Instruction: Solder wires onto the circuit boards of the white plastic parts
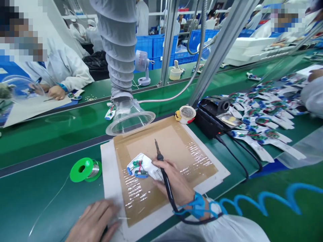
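The right hand (174, 181) hides one end of the white strip (141, 164) — its parts (138, 164) are too small to tell — and the bottom edge cuts off the left hand (92, 222).

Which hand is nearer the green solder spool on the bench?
Left. The left hand lies below the solder spool; the right hand is farther off to its right, gripping a soldering iron.

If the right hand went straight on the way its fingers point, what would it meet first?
The right hand, gripping a black soldering iron, would probably first meet the white strip carrying small green circuit boards; depth is unclear, so it may already touch.
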`<state>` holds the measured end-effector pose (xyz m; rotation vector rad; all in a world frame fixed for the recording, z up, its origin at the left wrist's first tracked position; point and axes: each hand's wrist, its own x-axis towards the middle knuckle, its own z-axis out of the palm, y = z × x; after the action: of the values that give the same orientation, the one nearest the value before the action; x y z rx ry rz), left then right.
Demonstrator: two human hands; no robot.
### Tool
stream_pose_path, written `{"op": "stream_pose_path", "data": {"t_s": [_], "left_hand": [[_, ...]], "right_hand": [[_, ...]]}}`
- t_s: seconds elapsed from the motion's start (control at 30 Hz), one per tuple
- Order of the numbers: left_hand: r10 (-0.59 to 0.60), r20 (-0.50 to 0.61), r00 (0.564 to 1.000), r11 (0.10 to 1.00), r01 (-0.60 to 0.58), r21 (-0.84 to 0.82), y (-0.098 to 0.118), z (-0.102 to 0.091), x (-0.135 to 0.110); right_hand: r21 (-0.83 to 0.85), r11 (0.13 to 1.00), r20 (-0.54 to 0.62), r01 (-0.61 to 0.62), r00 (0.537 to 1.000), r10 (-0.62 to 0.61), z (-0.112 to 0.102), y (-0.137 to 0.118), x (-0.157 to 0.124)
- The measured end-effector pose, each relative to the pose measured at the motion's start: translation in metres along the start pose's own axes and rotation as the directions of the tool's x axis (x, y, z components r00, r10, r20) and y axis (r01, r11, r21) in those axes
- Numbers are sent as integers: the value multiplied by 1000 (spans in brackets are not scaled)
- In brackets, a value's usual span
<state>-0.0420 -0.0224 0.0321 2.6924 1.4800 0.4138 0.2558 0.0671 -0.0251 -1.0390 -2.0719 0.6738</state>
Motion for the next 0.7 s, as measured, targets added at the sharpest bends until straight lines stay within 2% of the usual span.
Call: {"op": "stream_pose_path", "data": {"t_s": [0.13, 0.23, 0.33, 0.4, 0.43, 0.47, 0.53, 0.6, 0.63, 0.7], "left_hand": [[-52, 94, 994, 996, 58, -64, -3, 22, -6], [-45, 93, 995, 987, 59, -152, -4, 20, -2], [-143, -33, 989, 960, 130, -248, -9, 8, 3], [-294, -138, 946, 925, 245, -290, -11, 5, 15], [-364, -175, 915, 903, 300, -308, -11, 6, 25], [-413, -199, 889, 883, 338, -325, -11, 9, 37], [-440, -205, 875, 865, 351, -359, -11, 16, 67], [-410, -156, 898, 859, 323, -396, -13, 24, 98], [-391, -110, 914, 854, 315, -415, -16, 26, 111], [-349, 2, 937, 841, 314, -442, -24, 29, 131]], "right_hand": [[1, 997, 92, 82, 992, -82, -6, 25, 36], [21, 991, 115, 131, 984, -133, -12, 39, 55], [34, 991, 5, 129, 992, -129, -17, 35, 48], [61, 998, -160, 17, 987, -7, -19, 24, 32], [102, 993, -259, -66, 962, 91, -20, 18, 23], [172, 975, -349, -143, 916, 196, -19, 13, 15], [311, 918, -480, -248, 793, 377, -17, 4, 3], [390, 879, -565, -275, 682, 464, -12, 1, -2], [400, 875, -598, -273, 645, 475, -10, 2, -2], [385, 883, -642, -268, 610, 465, -7, 4, -1]]}}
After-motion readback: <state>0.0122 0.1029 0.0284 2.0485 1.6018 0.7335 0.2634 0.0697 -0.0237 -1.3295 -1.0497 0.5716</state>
